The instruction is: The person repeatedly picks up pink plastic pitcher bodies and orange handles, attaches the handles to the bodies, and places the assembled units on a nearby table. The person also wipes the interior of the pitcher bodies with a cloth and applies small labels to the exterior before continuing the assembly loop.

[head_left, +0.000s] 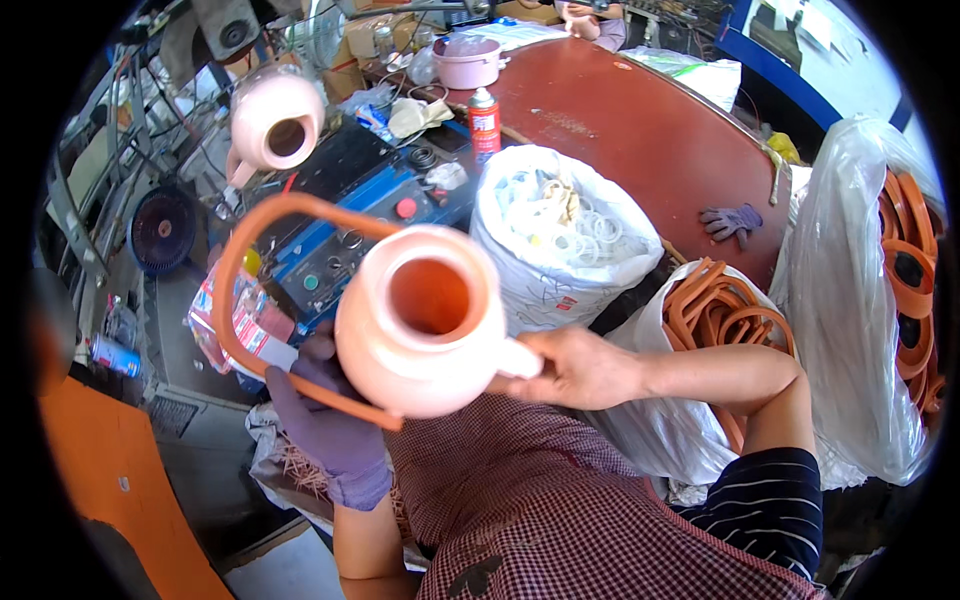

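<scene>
A pale pink watering can (420, 375) is held before my apron, its round mouth facing up and showing an orange inside. A long orange handle (228, 270) loops out from its left side; I cannot tell if both ends are fixed to the body. My left hand (335, 430), in a purple-grey glove, is closed around the lower stretch of this handle, its fingers partly hidden by the can. On the other side, my bare right hand (580, 368) grips the short pink spout (520, 360).
A similar pink vessel (270, 125) is at the upper left by a machine. White sacks hold clear rings (570, 220) and orange handles (720, 310). On the red table (620, 130) lie a glove (732, 222) and pink tub (468, 68). Another person (600, 25) sits beyond.
</scene>
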Motion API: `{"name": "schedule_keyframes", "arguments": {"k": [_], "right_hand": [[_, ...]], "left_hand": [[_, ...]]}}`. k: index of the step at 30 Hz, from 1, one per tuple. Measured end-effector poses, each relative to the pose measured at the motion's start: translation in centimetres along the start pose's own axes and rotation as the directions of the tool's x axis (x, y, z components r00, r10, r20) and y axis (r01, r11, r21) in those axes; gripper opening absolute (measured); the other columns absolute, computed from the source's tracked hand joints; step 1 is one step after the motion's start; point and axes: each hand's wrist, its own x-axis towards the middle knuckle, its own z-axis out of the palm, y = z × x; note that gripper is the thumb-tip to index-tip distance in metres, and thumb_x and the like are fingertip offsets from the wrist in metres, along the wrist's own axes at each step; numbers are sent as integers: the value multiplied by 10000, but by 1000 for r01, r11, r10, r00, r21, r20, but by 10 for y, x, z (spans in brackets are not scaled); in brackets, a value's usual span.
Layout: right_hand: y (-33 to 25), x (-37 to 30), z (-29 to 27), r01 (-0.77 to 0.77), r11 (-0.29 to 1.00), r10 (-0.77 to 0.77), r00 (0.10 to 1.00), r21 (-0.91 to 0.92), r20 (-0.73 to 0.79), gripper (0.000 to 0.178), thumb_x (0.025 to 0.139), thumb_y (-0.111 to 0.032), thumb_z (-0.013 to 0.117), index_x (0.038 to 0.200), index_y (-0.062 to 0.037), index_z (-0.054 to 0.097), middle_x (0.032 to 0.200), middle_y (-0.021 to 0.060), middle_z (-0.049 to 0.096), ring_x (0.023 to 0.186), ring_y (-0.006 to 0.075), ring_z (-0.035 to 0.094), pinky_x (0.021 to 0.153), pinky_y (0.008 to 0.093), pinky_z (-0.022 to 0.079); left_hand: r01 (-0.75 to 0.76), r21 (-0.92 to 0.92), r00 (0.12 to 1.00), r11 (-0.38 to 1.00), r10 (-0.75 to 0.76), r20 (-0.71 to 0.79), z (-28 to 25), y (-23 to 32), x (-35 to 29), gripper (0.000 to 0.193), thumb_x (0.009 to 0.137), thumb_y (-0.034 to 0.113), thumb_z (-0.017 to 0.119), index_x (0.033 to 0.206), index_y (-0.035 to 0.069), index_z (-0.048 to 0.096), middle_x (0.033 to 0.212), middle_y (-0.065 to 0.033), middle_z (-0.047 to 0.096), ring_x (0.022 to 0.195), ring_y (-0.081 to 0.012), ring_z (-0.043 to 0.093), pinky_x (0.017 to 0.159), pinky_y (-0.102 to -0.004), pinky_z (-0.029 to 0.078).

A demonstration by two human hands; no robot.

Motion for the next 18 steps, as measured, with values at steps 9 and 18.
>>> {"name": "schedule_keyframes", "arguments": {"k": [9, 18], "right_hand": [[59, -51, -176, -119, 965, -175, 369, -233, -913, 216, 967, -210, 578, 980, 6, 580, 748, 91, 645, 661, 137, 641, 573, 304, 511], [235, -45, -346, -628, 386, -255, 632, -676, -732, 480, 898, -104, 511, 1372, -39, 469, 972, 203, 595, 811, 332, 578, 740, 410, 468]], "left_hand": [[0, 841, 995, 542, -82, 53, -51, -83, 48, 278, 939, 200, 567, 1116, -1, 640, 1141, -109, 645, 1019, -192, 614, 926, -318, 478], [713, 566, 701, 413, -443, -559, -173, -81, -114, 462, 943, 382, 582, 1191, -3, 636, 1082, -78, 665, 964, -160, 606, 873, -269, 477]]}}
